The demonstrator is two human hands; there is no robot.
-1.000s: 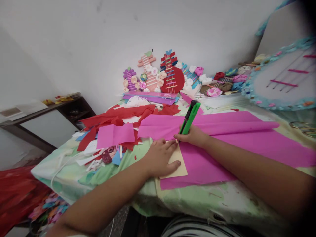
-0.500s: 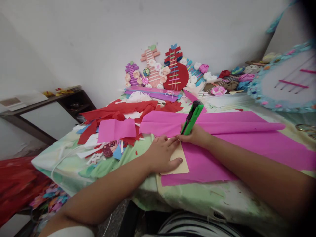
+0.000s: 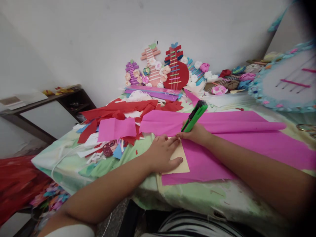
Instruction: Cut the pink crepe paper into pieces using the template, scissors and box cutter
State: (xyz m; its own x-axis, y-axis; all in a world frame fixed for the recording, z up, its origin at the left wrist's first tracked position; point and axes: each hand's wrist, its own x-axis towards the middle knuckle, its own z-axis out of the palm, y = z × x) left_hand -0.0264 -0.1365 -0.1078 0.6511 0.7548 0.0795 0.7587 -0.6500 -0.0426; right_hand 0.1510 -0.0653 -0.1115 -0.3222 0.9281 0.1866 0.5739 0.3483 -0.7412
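Observation:
My left hand lies flat, fingers spread, on a small tan card that rests on a large pink paper sheet at the table's near edge. My right hand is closed around a green utility knife, its tip down at the card's far edge, right beside my left fingertips. The knife handle tilts up and to the right.
Red and pink paper scraps litter the table's left half. Paper guitar crafts and paper flowers stand along the wall. A round blue-trimmed board leans at the right. A dark side table stands at the left. Scissors lie at the far right.
The knife handle has tilted further to the right and the hand has crept slightly along the card's far edge. My left hand stays pressed on the card.

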